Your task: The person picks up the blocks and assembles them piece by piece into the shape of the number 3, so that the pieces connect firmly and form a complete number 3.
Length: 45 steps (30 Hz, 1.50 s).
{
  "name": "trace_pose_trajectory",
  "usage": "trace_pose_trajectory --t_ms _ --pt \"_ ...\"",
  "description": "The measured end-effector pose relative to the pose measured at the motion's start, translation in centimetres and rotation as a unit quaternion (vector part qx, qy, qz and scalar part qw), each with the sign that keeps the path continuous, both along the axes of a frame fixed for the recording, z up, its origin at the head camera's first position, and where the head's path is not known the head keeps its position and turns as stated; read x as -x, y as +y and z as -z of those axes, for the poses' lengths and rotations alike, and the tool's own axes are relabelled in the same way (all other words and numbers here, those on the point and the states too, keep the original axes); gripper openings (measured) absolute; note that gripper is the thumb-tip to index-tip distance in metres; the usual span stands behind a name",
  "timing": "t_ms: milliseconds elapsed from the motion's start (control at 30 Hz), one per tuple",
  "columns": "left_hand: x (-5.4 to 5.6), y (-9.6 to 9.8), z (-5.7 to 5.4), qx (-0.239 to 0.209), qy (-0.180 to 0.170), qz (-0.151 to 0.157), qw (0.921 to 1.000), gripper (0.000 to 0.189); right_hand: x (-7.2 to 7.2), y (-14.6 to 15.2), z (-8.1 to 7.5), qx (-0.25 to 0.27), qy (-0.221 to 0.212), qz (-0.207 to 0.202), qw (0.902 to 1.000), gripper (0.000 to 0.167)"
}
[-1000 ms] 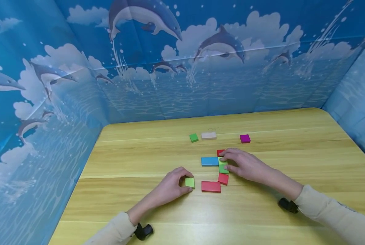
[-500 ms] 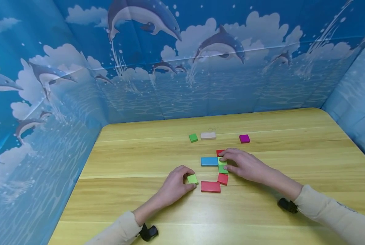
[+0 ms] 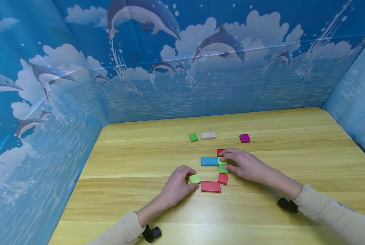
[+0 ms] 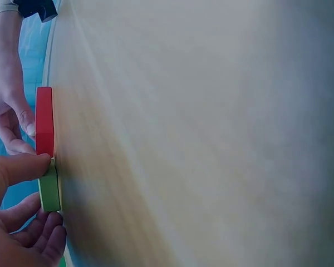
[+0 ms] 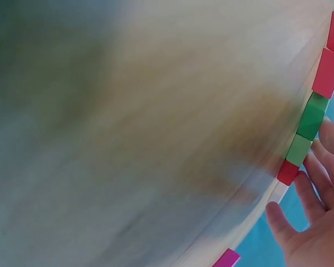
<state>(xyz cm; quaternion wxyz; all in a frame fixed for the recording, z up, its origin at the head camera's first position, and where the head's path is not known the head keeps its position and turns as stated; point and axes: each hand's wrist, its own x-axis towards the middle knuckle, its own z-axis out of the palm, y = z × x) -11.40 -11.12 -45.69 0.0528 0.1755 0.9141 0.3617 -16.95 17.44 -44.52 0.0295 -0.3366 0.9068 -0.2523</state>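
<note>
My left hand [image 3: 177,183] pinches a light green square block [image 3: 194,179] between thumb and fingers, low over the table. In the left wrist view that green block [image 4: 50,189] sits right by the end of a long red block [image 4: 44,119]. My right hand [image 3: 243,163] rests its fingertips on a column of blocks: a small red one [image 3: 220,152], a light green one [image 3: 221,161] and a green one [image 3: 223,169]. Its fingers look extended in the right wrist view. A blue long block [image 3: 209,161] adjoins the column's left side; a red square [image 3: 223,178] lies below.
Farther back on the wooden table [image 3: 133,149] lie a green square block [image 3: 193,137], a pale long block [image 3: 208,135] and a purple block [image 3: 244,138]. A dolphin-print curtain [image 3: 182,85] rises behind the table's back edge.
My left hand has moved right and slightly away from me with the light green block, which has turned and come closer to the long red block. The right hand stays put.
</note>
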Motion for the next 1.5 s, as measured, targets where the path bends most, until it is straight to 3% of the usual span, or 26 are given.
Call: trace_pose_trajectory --t_ms 400,1100,1333,1500 --pt "-0.3 -0.7 0.0 -0.061 -0.043 -0.002 0.9972 0.031 -0.1 0.1 0.0 0.002 0.001 0.002 1.0 0.027" --pt "-0.3 -0.7 -0.3 -0.08 -0.051 0.005 0.9955 0.029 -0.2 0.2 -0.1 0.001 -0.001 0.007 1.0 0.028" --pt "0.6 -1.0 -0.2 -0.105 -0.051 0.016 0.9931 0.024 -0.1 0.1 0.0 0.005 -0.004 0.001 1.0 0.027" --pt "1.8 -0.8 -0.2 -0.12 -0.069 0.006 0.9904 0.021 -0.1 0.1 0.0 0.004 -0.008 -0.002 1.0 0.027"
